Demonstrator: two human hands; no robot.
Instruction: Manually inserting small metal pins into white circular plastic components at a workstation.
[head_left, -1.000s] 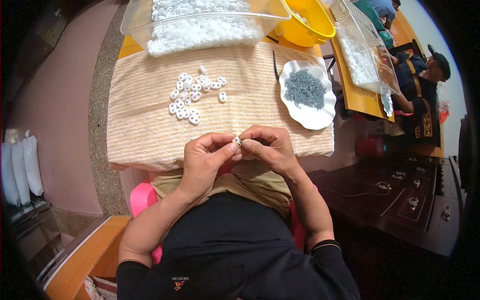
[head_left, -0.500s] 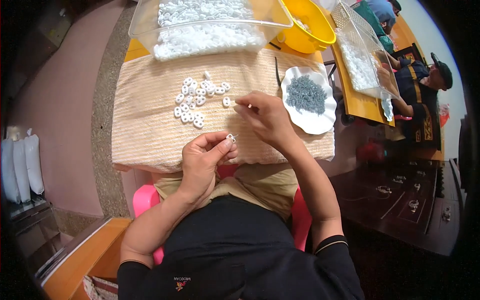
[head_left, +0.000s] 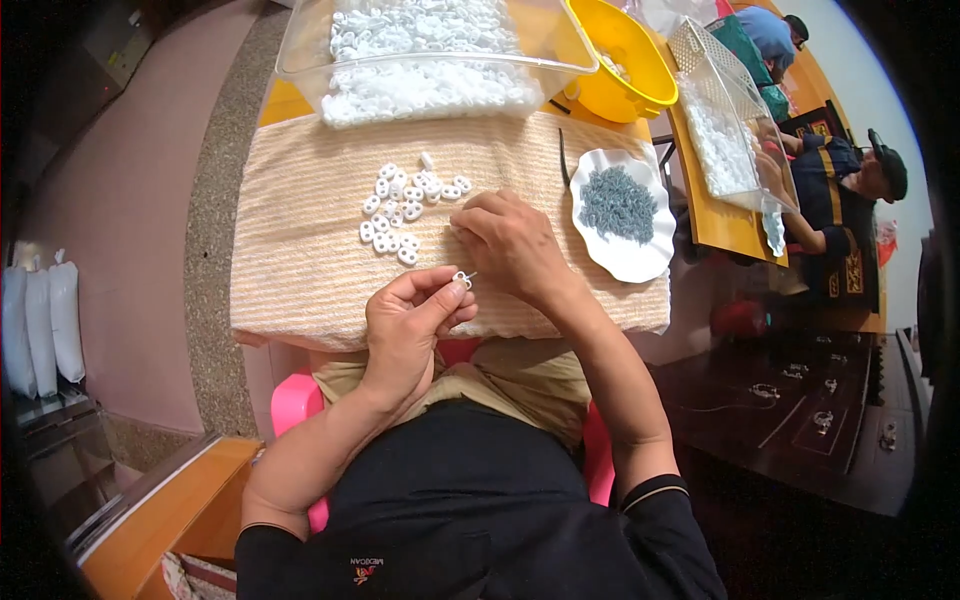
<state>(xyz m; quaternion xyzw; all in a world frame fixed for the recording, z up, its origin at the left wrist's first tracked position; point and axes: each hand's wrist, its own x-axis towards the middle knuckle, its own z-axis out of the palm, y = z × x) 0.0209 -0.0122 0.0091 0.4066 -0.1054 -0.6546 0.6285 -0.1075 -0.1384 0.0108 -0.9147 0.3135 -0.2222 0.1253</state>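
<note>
My left hand (head_left: 410, 318) is closed in a pinch on a small white two-holed plastic piece (head_left: 460, 281). A thin metal-coloured pin sticks out of that piece. My right hand (head_left: 508, 243) is curled low over the cloth, fingertips down and pressed together, just right of a loose group of similar white two-holed pieces (head_left: 412, 210). Whatever lies under or between its fingers is hidden. To the right of this hand, a white wavy-edged plate (head_left: 655, 250) carries a heap of small grey parts (head_left: 618, 204), too small to name.
A striped cloth (head_left: 300, 270) covers the table. At its far edge stand a clear bin (head_left: 430, 60) full of white pieces and a yellow tub (head_left: 645, 85). A black strip (head_left: 563, 157) lies by the plate. At right, a co-worker (head_left: 835, 190) reaches into another clear bin (head_left: 720, 150).
My right hand has come down and slightly left, over the spot where a lone white piece lay; that piece is now out of sight. My left hand keeps its pinch. The view has shifted slightly.
</note>
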